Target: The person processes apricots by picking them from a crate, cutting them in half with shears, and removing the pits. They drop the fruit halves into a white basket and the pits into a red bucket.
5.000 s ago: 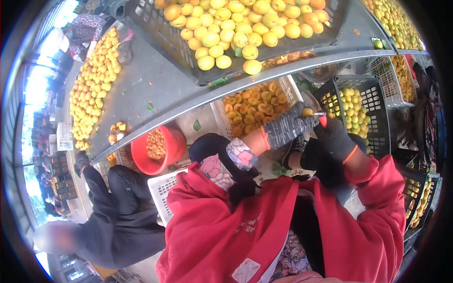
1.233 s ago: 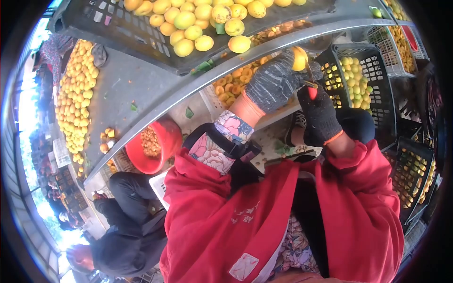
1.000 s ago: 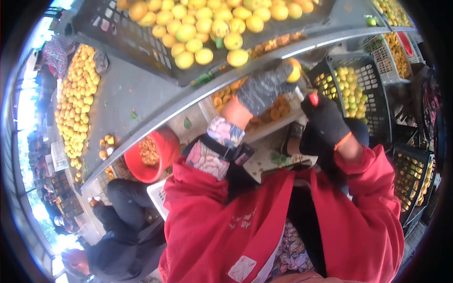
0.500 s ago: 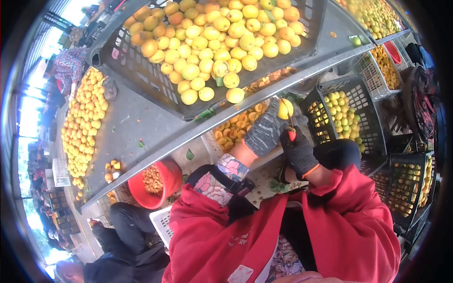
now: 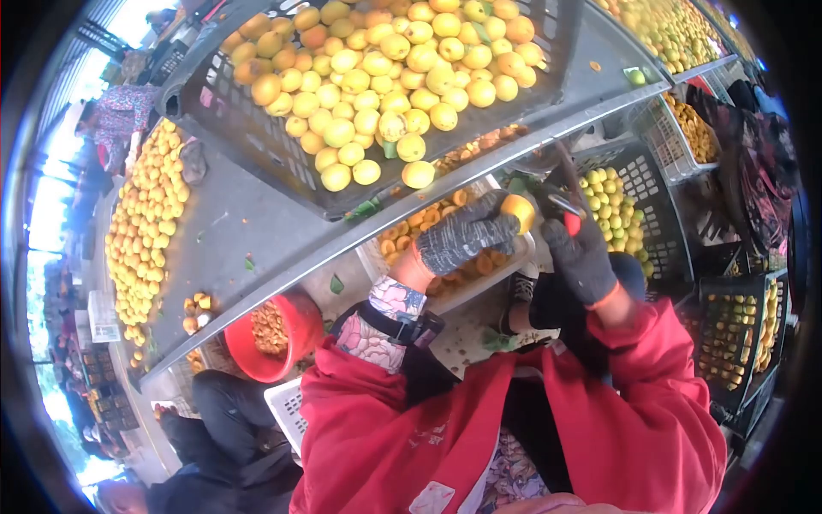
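Note:
My left hand, in a grey knit glove, is closed round a yellow apricot that shows between thumb and fingers, above a white crate of cut apricots. To its right, my right hand, in a dark glove, grips a small red-handled tool with a shiny metal end; its exact kind I cannot tell. A gap separates the tool from the fruit. Whole apricots fill the tilted black crate on the metal table above my hands.
A red bucket of orange pieces stands at lower left. Black crates of fruit are on the right. A heap of apricots covers the table's left end. A person in dark clothes sits at left; the table edge runs diagonally.
My hands have moved apart: the left went left and down with the apricot, the right moved right with the tool. The metal end no longer overlaps the fruit.

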Demonstrator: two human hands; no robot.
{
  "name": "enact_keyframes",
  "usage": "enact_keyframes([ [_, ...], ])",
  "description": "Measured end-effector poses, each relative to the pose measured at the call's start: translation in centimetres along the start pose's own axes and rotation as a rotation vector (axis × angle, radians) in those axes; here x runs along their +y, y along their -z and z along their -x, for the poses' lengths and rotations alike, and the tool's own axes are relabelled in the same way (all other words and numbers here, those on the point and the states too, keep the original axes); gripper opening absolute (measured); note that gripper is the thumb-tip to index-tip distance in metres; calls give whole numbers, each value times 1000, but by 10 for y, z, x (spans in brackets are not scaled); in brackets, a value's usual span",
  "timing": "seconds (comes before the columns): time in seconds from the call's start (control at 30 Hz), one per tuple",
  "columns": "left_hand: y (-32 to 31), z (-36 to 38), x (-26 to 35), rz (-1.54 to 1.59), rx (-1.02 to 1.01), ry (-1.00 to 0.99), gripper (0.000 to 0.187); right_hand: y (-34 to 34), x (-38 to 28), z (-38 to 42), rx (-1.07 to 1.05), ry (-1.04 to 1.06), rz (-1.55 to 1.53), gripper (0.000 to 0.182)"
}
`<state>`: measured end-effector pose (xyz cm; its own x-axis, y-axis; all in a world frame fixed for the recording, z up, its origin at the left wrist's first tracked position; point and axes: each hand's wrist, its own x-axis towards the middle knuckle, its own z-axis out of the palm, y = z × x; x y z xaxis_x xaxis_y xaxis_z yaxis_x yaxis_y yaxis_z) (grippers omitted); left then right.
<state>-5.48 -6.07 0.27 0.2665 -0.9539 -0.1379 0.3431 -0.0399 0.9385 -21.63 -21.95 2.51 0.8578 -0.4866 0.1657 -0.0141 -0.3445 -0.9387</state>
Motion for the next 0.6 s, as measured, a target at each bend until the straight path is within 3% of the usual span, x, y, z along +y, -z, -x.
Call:
enact_keyframes([
  [0.07, -4, -1, 1, -129, -53, -130, 47, -5, 0, -6, -84, 107, -70, 43],
  [0.13, -7, -2, 3, -145, -45, -166, 44, -6, 2, -10, -255, 24, -151, 47],
  [0.23, -12, -4, -5, -266, 34, -243, 42, -5, -14, -8, -187, 30, 77, 48],
  [0.33, -18, -8, -21, -455, 122, -319, 44, -13, 0, -3, -188, 8, -80, 47],
  [0.43, -39, -5, -20, -540, 311, -265, 43, -33, -5, 4, -44, -96, -231, 43],
  [0.47, -43, -6, -25, -648, 391, -465, 44, -37, 1, 3, -63, -106, -295, 40],
  [0.57, -44, -10, -29, -807, 511, -593, 48, -61, 7, 7, 116, -125, -476, 37],
  [0.6, -44, -9, -25, -746, 491, -539, 48, -63, 6, 7, 101, -161, -484, 37],
])
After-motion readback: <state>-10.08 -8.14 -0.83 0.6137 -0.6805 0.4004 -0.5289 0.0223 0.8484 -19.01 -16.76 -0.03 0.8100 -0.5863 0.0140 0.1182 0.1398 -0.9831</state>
